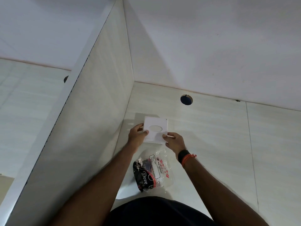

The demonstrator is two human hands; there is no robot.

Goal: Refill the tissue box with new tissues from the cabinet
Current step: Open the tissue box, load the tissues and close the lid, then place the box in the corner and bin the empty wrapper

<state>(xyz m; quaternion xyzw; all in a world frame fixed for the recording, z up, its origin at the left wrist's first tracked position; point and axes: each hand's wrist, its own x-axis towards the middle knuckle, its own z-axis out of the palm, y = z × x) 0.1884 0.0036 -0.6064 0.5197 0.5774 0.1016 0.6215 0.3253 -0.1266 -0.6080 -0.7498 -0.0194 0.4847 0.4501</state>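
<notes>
A white square tissue box (155,123) with an oval opening on top stands on the pale counter near the corner. My left hand (137,136) grips its left side, thumb on the top face. My right hand (174,141) holds its lower right corner, fingers on the lid. Just in front of the box lies a clear plastic tissue wrapper (160,167) printed "BIG TISSUES" with red marks. It looks flat and crumpled.
A black Dove packet (144,177) lies against the wrapper's left side. A white partition wall (91,128) rises on the left, a back wall behind. A round dark hole (186,99) sits in the counter (228,144) beyond the box.
</notes>
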